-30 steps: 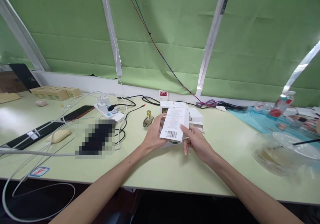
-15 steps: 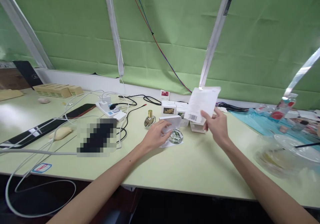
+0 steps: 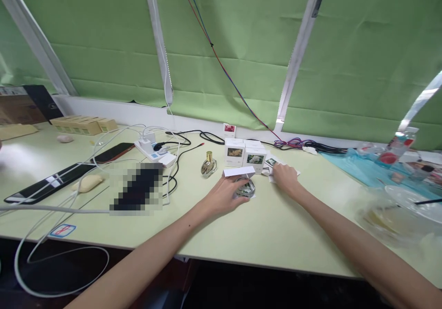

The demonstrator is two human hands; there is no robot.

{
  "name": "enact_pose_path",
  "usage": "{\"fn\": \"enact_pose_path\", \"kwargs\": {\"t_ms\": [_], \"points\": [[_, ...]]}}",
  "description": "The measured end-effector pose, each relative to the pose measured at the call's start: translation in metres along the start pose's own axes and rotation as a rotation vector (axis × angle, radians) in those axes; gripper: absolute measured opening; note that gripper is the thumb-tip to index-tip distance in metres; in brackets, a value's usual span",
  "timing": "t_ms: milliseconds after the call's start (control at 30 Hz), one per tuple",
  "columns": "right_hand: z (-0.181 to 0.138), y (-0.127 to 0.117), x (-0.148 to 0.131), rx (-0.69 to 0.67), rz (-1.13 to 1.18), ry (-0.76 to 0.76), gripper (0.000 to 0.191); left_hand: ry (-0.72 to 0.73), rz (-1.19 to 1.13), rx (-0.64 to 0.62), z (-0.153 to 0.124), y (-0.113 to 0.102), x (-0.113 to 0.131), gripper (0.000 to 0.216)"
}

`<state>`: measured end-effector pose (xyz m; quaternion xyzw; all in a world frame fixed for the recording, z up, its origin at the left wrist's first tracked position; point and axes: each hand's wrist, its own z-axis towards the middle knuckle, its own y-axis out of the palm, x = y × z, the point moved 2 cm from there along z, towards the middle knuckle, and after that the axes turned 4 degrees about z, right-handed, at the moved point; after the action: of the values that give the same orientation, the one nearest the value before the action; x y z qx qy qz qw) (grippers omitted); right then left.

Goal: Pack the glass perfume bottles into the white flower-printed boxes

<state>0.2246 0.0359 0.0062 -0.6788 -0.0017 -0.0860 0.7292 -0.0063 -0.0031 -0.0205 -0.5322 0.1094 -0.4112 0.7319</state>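
Note:
My left hand (image 3: 224, 193) curls its thumb and fingers around a round, clear glass bottle (image 3: 247, 188) lying on the table. Behind it stands a folded white card piece (image 3: 239, 172), close to my fingers. Further right, my right hand (image 3: 286, 178) is closed at the edge of a flattened white carton (image 3: 270, 162) with a small printed picture; its fingertips are partly hidden. Two white boxes with flower pictures, a yellow-flower box (image 3: 235, 153) and a white-flower box (image 3: 254, 158), stand upright just behind. A gold-capped perfume bottle (image 3: 208, 165) stands left of my left hand.
A white power strip (image 3: 154, 152) with tangled cables lies to the left, near a blurred-out dark object (image 3: 138, 188) and a yellow soap-like lump (image 3: 88, 183). Small yellow boxes (image 3: 83, 125) line the back left. A plastic bowl (image 3: 383, 217) and blue sheet (image 3: 359, 167) are right.
My right hand has lowered the white carton from mid-air onto the table beside the boxes. My left hand has moved right, from the card piece to around the glass bottle.

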Motion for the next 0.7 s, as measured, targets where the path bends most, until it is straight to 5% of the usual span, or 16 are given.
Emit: {"fn": "enact_pose_path", "kwargs": {"t_ms": [267,533,700], "points": [[-0.004,0.001,-0.004,-0.12,-0.023,-0.071,0.029,-0.016,-0.044,0.012,0.0,0.001,0.001,0.053],[0.002,-0.032,0.005,-0.213,-0.037,-0.006,0.033,-0.053,-0.059,-0.03,0.005,0.001,0.005,0.045],[-0.031,-0.06,-0.008,0.095,0.012,0.024,0.034,-0.047,-0.056,-0.035,0.005,0.003,0.002,0.046]]}}
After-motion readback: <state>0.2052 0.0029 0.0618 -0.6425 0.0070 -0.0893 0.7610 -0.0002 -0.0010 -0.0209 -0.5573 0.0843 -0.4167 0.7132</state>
